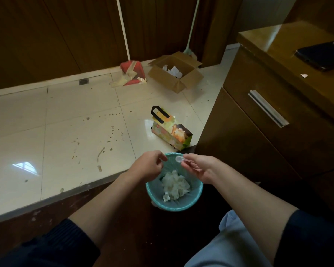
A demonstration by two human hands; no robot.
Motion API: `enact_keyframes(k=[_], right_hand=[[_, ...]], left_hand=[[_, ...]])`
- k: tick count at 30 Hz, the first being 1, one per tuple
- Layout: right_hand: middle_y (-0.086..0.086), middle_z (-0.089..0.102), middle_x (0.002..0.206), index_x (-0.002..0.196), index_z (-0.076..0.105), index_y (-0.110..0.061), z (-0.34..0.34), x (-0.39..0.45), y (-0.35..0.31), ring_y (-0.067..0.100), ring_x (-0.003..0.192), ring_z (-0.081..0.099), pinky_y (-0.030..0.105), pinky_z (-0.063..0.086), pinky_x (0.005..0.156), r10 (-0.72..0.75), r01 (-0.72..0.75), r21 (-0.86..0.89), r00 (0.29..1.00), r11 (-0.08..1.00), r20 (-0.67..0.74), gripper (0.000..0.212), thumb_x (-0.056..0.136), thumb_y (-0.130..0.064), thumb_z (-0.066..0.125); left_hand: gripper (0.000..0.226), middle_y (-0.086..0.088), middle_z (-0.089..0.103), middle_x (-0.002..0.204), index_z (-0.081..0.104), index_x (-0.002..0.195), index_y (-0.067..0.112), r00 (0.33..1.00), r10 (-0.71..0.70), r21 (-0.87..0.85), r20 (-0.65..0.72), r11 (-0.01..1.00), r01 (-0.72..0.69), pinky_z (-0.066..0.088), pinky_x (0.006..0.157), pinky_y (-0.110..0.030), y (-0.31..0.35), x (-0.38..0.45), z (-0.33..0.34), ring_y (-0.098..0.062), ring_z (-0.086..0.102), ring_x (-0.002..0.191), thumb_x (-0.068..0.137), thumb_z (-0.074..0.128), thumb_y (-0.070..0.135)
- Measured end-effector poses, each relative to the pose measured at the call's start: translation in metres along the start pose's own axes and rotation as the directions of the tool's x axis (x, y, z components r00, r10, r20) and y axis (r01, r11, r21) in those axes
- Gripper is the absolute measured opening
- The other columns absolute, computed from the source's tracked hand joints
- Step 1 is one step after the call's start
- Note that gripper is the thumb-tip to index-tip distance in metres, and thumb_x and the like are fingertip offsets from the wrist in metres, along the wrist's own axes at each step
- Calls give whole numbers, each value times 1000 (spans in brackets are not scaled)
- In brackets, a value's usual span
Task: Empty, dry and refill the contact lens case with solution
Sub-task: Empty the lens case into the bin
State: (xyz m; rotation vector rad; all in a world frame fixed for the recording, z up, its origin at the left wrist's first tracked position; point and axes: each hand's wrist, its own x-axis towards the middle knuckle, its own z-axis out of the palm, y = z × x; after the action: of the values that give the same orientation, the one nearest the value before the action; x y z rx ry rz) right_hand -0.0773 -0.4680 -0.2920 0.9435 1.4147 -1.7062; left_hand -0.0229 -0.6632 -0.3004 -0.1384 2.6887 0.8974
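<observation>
Both my hands hover over a small teal waste bin (152, 197) on the dark floor, lined with a bag and holding crumpled white tissues (175, 185). My right hand (199, 167) pinches a small clear contact lens case (178, 158) over the bin's far rim; one round well sticks out past my fingertips. My left hand (148, 165) is just left of the case with its fingers curled; whether it holds a small cap is hidden.
A wooden cabinet (258, 120) with a metal handle stands to the right, with a dark phone (322, 54) on its top. On the tiled floor are a colourful gift bag (172, 132), an open cardboard box (175, 74) and a red dustpan (133, 73).
</observation>
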Motion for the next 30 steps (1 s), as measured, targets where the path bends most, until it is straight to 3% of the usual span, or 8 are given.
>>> enact_keyframes(k=[5,9,12,14,16,19,23,30], right_hand=[[21,80,96,95,76,4,3,-12,-7,20,69,78,33,69,69,-287,273,-306,958,912,1,18,87,-5,89],[0,77,89,103,79,-11,-3,-16,-7,13,79,75,26,65,76,-751,601,-794,564,89,343,11,94,-16,81],[10,77,98,113,76,-4,-6,-17,-1,25,84,74,36,65,77,-717,552,-692,224,-465,660,14,100,-6,70],[15,78,98,112,77,-1,-6,-17,4,28,80,76,37,67,70,-680,483,-627,87,-611,728,15,98,0,72],[12,78,98,112,77,-3,-3,-14,9,26,82,77,34,66,70,-686,452,-659,130,-602,716,15,97,0,74],[7,71,102,110,71,-11,3,-9,19,28,91,74,36,58,74,-616,339,-762,451,-552,646,15,100,-1,65],[1,73,100,114,73,-16,8,-17,22,23,79,73,33,57,60,-653,310,-750,369,-585,662,25,95,0,71],[-1,73,102,111,72,-20,12,-28,14,24,86,74,32,50,64,-663,197,-784,438,-588,608,23,95,-4,71]], left_hand=[[28,-3,73,135,72,131,16,1000,2,11,29,1000,-2,56,104,-34,-3,3,1,-17,67,114,105,61,13],[30,-3,73,135,72,131,16,999,-2,30,53,1000,0,54,103,-31,-7,5,1,-16,67,113,104,61,11],[30,-2,73,135,71,131,17,998,-12,18,57,1000,11,54,99,-26,-9,3,3,-9,63,106,104,61,10],[30,-1,73,135,72,131,17,998,-27,6,64,1000,26,55,101,-29,-9,1,3,-10,64,109,104,62,11],[26,-1,74,133,73,129,18,996,-38,-4,81,999,38,56,99,-29,-10,-1,3,-10,64,106,104,65,14],[13,3,78,117,76,114,21,992,-41,6,120,999,41,56,89,-27,-8,-4,2,-10,66,97,102,72,25],[8,9,72,95,71,93,29,991,-66,35,115,997,62,57,82,-30,-4,-6,0,-12,69,91,99,76,31],[18,16,70,87,67,84,34,990,-103,114,100,989,92,56,73,-31,-3,-9,-1,-7,69,87,96,78,41]])
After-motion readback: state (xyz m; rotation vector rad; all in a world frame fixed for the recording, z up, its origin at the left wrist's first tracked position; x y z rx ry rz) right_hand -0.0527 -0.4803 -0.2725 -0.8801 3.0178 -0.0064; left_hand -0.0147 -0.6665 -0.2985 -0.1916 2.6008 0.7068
